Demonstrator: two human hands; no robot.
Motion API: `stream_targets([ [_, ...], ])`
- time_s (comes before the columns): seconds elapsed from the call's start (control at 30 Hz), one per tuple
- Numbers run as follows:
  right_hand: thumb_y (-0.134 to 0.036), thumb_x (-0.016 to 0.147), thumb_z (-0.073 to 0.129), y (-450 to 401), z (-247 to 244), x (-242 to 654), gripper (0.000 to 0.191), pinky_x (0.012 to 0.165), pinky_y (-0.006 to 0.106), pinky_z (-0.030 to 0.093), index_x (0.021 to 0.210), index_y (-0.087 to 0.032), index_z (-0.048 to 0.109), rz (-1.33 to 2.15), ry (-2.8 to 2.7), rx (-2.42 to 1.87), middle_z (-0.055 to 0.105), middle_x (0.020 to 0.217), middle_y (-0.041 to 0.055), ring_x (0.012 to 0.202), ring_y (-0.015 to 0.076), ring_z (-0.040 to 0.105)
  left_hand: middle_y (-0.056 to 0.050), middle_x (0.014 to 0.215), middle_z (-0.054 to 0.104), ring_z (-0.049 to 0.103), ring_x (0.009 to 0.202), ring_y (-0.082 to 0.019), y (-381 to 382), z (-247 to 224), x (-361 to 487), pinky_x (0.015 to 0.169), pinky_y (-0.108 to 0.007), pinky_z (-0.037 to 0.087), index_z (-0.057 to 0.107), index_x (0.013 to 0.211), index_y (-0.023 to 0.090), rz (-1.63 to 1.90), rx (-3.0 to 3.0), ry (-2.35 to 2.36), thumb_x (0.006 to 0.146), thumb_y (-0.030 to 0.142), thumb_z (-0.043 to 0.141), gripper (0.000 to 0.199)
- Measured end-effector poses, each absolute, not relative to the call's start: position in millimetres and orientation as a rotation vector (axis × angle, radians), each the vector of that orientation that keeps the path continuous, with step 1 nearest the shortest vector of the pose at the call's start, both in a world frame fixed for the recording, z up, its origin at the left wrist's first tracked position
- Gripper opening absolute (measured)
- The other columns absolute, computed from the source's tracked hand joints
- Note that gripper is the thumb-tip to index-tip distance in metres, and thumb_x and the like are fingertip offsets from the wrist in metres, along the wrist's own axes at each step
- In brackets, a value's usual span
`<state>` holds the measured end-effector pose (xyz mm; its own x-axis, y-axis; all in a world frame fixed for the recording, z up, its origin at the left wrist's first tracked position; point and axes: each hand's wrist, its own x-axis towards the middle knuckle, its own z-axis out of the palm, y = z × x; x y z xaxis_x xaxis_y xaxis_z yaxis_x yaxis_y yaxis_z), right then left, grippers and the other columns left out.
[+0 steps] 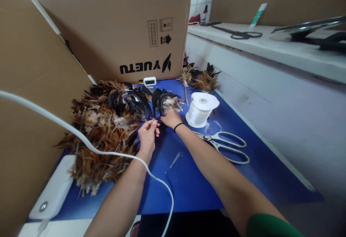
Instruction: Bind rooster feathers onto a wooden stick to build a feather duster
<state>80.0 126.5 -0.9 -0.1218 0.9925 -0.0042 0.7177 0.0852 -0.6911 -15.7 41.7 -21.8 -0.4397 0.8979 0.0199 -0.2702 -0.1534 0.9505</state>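
One big heap of brown and black feathers [108, 132] lies on the left of the table. Two small feather bunches [207, 81] sit at the far right. There is one white spool [200, 112], one pair of silver scissors [229, 143], one little white box with a screen [150, 81] and one long white cord [100, 151].

The left hand [147, 134] is palm up, and its thumb and first finger pinch the bottom of some black feathers [154, 103] in the middle of the table. The right hand [171, 118] is palm down, just beside it, by a fluffy bunch [169, 101]. Its fingers bend in close together, but I cannot tell if they pinch anything. Both arms reach forward, and a black band [178, 126] is on the right wrist.

The table [183, 186] is blue. Brown cardboard [113, 24] stands behind and on the left. On the right, a white shelf [270, 45] holds one pair of black scissors [243, 35] and what looks like one white and green tube [258, 16].
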Motion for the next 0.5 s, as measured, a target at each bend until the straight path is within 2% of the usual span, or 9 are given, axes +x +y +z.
stream_targets([
  [0.13,-0.032,0.069,0.058,126.1,3.2,87.8,0.016,0.054,0.021,0.042,0.069,-0.017,0.064,0.827,-1.797,-1.545,0.062,0.063,0.0006,0.059,0.0112,0.055,-0.001,0.064,0.061,0.047,0.043,-0.004,41.8,-22.0,-15.5,0.037,-0.017,0.035,0.063,0.077,0.011,1.714,0.819,1.225,0.068,0.033,0.068,0.024],
  [0.27,-0.032,0.068,0.06,114.3,13.1,91.8,0.017,0.037,0.017,0.032,0.068,-0.015,0.056,1.2,-1.491,-1.188,0.049,0.046,-0.0052,0.039,0.0061,0.042,-0.001,0.065,0.062,0.049,0.043,-0.005,41.2,-21.5,-15.6,0.037,-0.017,0.037,0.063,0.078,0.011,1.699,0.832,1.23,0.066,0.036,0.069,0.028],
  [0.33,-0.032,0.067,0.061,109.3,15.1,91.6,0.018,0.033,0.016,0.028,0.067,-0.016,0.053,1.279,-1.398,-1.078,0.048,0.043,-0.0058,0.034,0.0049,0.038,-0.001,0.064,0.061,0.049,0.043,-0.005,40.9,-21.1,-15.9,0.038,-0.017,0.039,0.063,0.078,0.011,1.683,0.833,1.238,0.066,0.037,0.07,0.03],
  [0.5,-0.033,0.067,0.063,107.7,7.1,89.1,0.02,0.032,0.017,0.033,0.067,-0.016,0.052,1.246,-1.398,-0.976,0.055,0.049,-0.0028,0.036,0.0068,0.044,0.0,0.058,0.06,0.051,0.043,-0.006,40.1,-19.6,-16.0,0.04,-0.018,0.043,0.062,0.078,0.01,1.657,0.816,1.265,0.065,0.039,0.07,0.033],
])
